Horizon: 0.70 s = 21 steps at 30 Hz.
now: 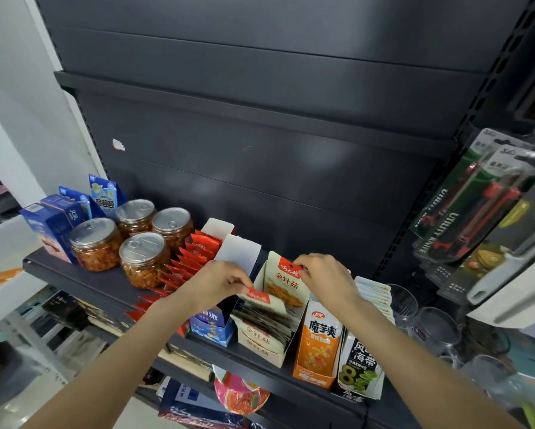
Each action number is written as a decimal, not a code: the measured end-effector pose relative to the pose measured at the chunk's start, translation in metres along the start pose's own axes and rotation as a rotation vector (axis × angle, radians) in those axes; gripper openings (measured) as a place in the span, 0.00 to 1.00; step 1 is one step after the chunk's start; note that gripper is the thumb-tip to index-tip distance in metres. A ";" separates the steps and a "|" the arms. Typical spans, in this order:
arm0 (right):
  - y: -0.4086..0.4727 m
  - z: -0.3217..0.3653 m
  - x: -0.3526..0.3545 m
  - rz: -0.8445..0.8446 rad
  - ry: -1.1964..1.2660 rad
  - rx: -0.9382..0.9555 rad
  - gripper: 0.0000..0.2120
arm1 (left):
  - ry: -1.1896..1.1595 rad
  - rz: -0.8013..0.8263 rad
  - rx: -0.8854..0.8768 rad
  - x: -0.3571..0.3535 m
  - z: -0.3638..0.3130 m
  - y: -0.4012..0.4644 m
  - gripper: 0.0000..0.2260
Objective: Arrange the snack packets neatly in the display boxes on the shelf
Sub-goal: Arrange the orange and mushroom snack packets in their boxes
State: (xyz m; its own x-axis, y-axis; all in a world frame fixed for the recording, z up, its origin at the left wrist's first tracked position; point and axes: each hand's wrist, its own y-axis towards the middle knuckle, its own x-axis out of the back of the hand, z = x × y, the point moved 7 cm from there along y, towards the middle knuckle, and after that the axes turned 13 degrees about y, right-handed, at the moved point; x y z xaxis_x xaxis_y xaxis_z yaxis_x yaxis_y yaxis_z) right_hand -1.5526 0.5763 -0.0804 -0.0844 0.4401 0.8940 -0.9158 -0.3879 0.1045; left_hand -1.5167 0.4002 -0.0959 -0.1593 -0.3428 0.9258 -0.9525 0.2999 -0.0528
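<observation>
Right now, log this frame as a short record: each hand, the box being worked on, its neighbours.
left hand: pinches the red top of a tilted cream packet
right hand: fingers pinch the top of an upright cream packet
display box: cream, packets filed in a row
left neighbour: blue box
right neighbour: orange box
further left: four jars

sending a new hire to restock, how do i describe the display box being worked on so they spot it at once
On the dark shelf, pass the four jars and red packets. It is the cream display box left of the orange box, the only one with both hands in it.
</observation>
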 end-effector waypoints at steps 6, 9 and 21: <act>0.003 -0.002 -0.008 -0.040 -0.042 -0.026 0.12 | -0.013 -0.226 0.068 0.030 0.006 -0.001 0.08; 0.007 -0.001 -0.014 -0.039 -0.120 0.006 0.14 | 0.002 -0.232 0.071 0.032 0.004 0.001 0.08; 0.009 -0.033 -0.033 0.080 0.247 -0.287 0.06 | 0.014 -0.217 0.101 0.032 0.002 0.006 0.09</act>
State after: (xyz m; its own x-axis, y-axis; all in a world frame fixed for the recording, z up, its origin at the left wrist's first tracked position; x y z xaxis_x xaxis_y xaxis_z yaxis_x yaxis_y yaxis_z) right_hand -1.5712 0.5852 -0.1230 -0.2197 0.6128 0.7591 -0.9722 -0.2017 -0.1186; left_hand -1.5277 0.3891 -0.0678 0.0552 -0.3770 0.9246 -0.9853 0.1295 0.1116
